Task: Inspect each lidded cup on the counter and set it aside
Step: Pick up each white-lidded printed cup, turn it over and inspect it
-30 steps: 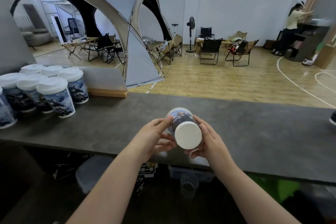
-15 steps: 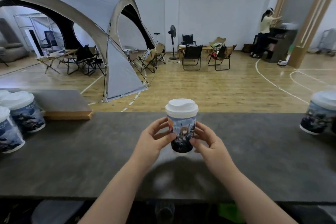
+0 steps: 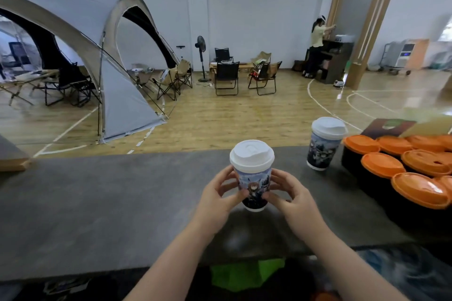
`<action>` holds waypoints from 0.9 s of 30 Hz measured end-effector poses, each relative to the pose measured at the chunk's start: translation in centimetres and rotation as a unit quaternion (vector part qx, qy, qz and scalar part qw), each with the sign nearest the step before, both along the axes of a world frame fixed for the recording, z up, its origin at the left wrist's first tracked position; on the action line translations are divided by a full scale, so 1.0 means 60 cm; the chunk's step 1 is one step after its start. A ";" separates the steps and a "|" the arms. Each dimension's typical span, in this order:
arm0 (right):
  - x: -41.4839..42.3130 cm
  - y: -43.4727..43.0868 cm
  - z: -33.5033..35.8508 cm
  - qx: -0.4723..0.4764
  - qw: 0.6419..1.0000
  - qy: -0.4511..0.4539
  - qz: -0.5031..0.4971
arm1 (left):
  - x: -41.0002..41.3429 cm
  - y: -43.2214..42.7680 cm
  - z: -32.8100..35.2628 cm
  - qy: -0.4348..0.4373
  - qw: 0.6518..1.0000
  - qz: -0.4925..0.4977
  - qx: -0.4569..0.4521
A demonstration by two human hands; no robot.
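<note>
**Both hands clasp one lidded cup over the counter**

Head view. The left hand (image 3: 217, 199) and the right hand (image 3: 291, 197) grasp the lidded cup (image 3: 253, 178) from either side. Their fingers curl round its lower half and the thumbs lie on the near face of the printed wall. The cup stands upright in the middle of the view, with its white lid (image 3: 252, 155) seated on top. Both forearms reach in from the lower edge.

The cup is over the dark grey counter (image 3: 110, 203), near its middle. A second lidded cup (image 3: 322, 146) stands on the counter to the right, well apart from the hands. Just beside that cup is a cluster of dark containers with orange lids (image 3: 381, 165). Beyond the counter lies a wooden floor (image 3: 220, 120) with painted lines. A grey dome tent (image 3: 80, 39) is on the left, and folding chairs (image 3: 226, 77) and a standing fan (image 3: 201, 56) are by the far wall. A person (image 3: 316, 44) stands at a dark cabinet on the right, beside a wooden post (image 3: 371, 22).

Whether the held cup's base touches the counter cannot be told, since the fingers and shadow crowd it. The orange-lidded containers are cut off by the right edge. Below the counter's near edge the space is dark, with only a green patch (image 3: 244, 273) distinct. The print on both cups is too blurred to read.
</note>
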State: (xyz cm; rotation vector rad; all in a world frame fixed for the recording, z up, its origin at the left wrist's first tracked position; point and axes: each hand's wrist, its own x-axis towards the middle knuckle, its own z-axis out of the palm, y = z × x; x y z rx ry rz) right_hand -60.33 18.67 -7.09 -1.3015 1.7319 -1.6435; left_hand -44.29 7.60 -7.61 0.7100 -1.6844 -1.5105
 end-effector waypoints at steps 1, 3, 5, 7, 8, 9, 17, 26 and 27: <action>-0.029 0.017 -0.001 0.002 1.000 0.002 -0.005 | -0.030 0.017 -0.003 0.002 1.000 -0.005 0.002; -0.085 0.049 -0.005 0.000 1.000 0.002 -0.019 | -0.090 0.048 -0.008 0.004 1.000 -0.010 0.012; -0.133 0.074 -0.009 -0.004 1.000 0.000 -0.030 | -0.143 0.074 -0.011 0.005 1.000 -0.011 0.023; -0.171 0.092 -0.014 -0.006 0.999 -0.002 -0.036 | -0.189 0.092 -0.014 0.003 1.000 -0.011 0.022; -0.188 0.099 -0.016 -0.008 0.999 -0.005 -0.039 | -0.210 0.098 -0.015 0.002 1.000 -0.009 0.020; -0.205 0.105 -0.019 -0.010 0.999 -0.009 -0.042 | -0.230 0.103 -0.016 0.003 1.000 -0.008 0.020; -0.285 0.112 -0.029 -0.024 0.997 -0.045 -0.058 | -0.346 0.117 -0.023 -0.011 1.000 0.013 0.009; -0.291 0.087 -0.043 -0.040 0.992 -0.035 -0.118 | -0.394 0.123 -0.028 -0.024 0.999 0.036 -0.006; -0.291 0.087 -0.043 -0.040 0.992 -0.033 -0.119 | -0.397 0.123 -0.029 -0.027 0.999 0.038 -0.009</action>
